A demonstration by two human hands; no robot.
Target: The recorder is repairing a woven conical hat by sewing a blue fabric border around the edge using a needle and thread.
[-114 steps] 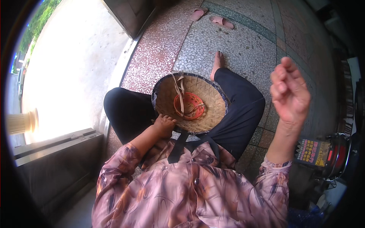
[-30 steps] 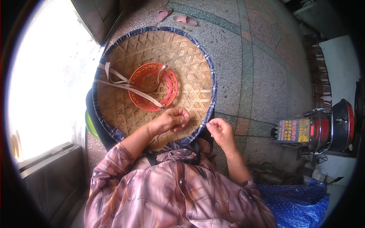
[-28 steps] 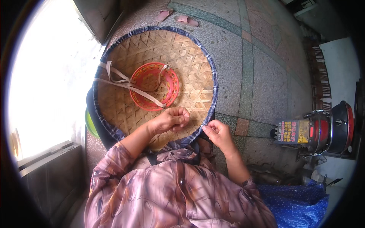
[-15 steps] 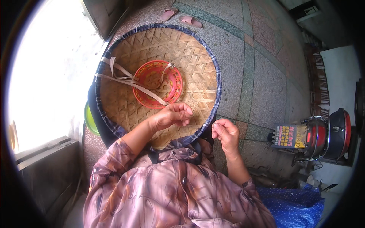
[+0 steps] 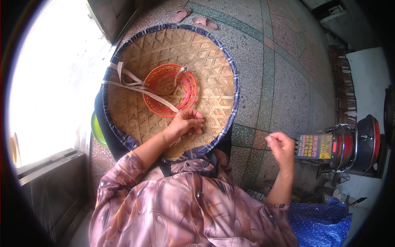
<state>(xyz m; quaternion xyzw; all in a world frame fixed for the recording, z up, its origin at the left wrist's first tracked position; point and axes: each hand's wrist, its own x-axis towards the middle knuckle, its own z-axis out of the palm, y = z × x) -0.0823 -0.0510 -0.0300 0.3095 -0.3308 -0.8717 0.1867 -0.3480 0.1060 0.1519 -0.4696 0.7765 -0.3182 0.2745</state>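
A wide, shallow woven bamboo basket, its rim bound in dark blue checked cloth, rests over my lap. Inside it sits a round red plastic basket with openwork sides. A pale fabric strap runs from the left rim across the red basket and disappears at my left hand. My left hand hovers over the near part of the bamboo basket, thumb and fingers pinched; what they hold is too small to tell. Out beyond the basket's right rim, my right hand is raised in a pinch, its contents not discernible.
Pink slippers lie on the speckled floor beyond the basket. A red and black motorbike stands at the right, above a blue dotted cloth. A green basin sits left of my leg, near the bright doorway.
My right hand has swung outward to the right, away from the basket's rim. The left hand has shifted slightly left, still pinched.
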